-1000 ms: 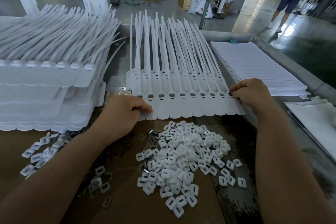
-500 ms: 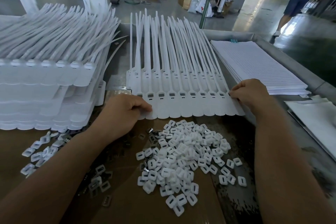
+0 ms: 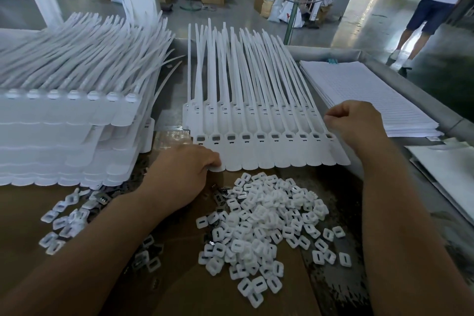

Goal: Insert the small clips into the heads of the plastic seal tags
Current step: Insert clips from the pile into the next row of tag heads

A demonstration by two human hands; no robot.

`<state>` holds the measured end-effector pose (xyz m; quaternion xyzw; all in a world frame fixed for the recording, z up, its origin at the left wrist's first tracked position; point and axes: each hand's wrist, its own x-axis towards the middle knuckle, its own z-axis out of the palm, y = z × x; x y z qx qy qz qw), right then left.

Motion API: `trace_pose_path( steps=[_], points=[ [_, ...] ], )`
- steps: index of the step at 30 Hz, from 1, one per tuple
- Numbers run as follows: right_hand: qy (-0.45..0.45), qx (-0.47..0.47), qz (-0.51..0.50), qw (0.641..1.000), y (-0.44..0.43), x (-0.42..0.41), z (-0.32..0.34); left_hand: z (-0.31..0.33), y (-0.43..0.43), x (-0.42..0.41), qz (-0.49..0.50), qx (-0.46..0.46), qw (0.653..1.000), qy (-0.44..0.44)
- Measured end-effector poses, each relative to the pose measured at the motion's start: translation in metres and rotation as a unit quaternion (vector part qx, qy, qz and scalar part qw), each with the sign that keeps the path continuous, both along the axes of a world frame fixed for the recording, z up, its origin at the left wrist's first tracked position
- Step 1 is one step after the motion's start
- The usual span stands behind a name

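Observation:
A joined row of white plastic seal tags (image 3: 266,154) lies flat in the middle of the table, heads toward me, tails pointing away. My left hand (image 3: 179,177) pinches the row's near left corner. My right hand (image 3: 356,126) has its fingers curled at the row's right end, touching the last tag's head; whether it holds a clip is hidden. A heap of small white clips (image 3: 264,226) lies on the brown cardboard (image 3: 179,290) just in front of the tags. A smaller scatter of clips (image 3: 66,220) sits to the left.
A tall stack of white seal tags (image 3: 71,123) fills the left side. A pile of white sheets (image 3: 369,95) lies at the right by the table's metal rim (image 3: 420,90). A standing fan (image 3: 295,7) and a person (image 3: 431,10) are beyond the table.
Both hands have stayed at the two ends of the tag row; only the view shifted slightly. The person in the background has walked a little.

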<state>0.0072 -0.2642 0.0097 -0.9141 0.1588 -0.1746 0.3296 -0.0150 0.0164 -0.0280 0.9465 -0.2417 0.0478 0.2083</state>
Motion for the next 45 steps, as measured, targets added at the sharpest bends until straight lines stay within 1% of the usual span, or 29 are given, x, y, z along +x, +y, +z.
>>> trace_pose_path(
  steps=[2,5,8,11,14,18,22,25,31,38,40,44,45],
  points=[
    [-0.012,-0.011,0.052,0.999,0.013,-0.001,0.004,0.001,0.0,-0.004,-0.006,0.02,1.0,-0.01],
    [0.005,-0.042,0.148,0.988,0.039,-0.002,0.006,0.0,-0.002,-0.009,-0.025,0.04,0.999,-0.003],
    [0.038,-0.053,0.247,0.967,0.063,-0.005,0.006,0.002,-0.002,-0.011,-0.033,0.068,0.997,0.014],
    [0.092,-0.061,0.33,0.937,0.078,-0.009,0.004,0.008,-0.006,-0.015,-0.031,0.106,0.993,0.034],
    [0.137,-0.089,0.377,0.912,0.083,-0.01,0.001,0.01,-0.012,-0.019,-0.015,0.145,0.988,0.052],
    [0.186,-0.112,0.418,0.882,0.09,-0.014,-0.001,0.01,-0.018,-0.02,0.002,0.152,0.987,0.051],
    [0.196,-0.096,0.429,0.876,0.092,-0.017,-0.001,0.004,-0.014,-0.021,0.007,0.116,0.993,0.018],
    [0.188,-0.079,0.428,0.88,0.09,-0.018,-0.003,0.004,-0.009,-0.021,-0.002,0.091,0.996,0.004],
    [0.187,-0.048,0.434,0.88,0.087,-0.019,-0.006,0.002,-0.009,-0.018,0.002,0.083,0.996,-0.039],
    [0.208,-0.081,0.421,0.879,0.091,-0.021,-0.009,-0.002,-0.009,-0.017,0.005,0.085,0.994,-0.065],
    [0.196,-0.064,0.412,0.887,0.089,-0.023,-0.01,-0.003,-0.01,-0.018,0.006,0.088,0.993,-0.076],
    [0.118,0.028,0.349,0.929,0.086,-0.024,-0.013,-0.003,-0.012,-0.017,0.007,0.091,0.992,-0.086],
    [0.098,0.037,0.335,0.936,0.087,-0.024,-0.013,-0.003,-0.012,-0.017,0.006,0.091,0.992,-0.086]
  ],
)
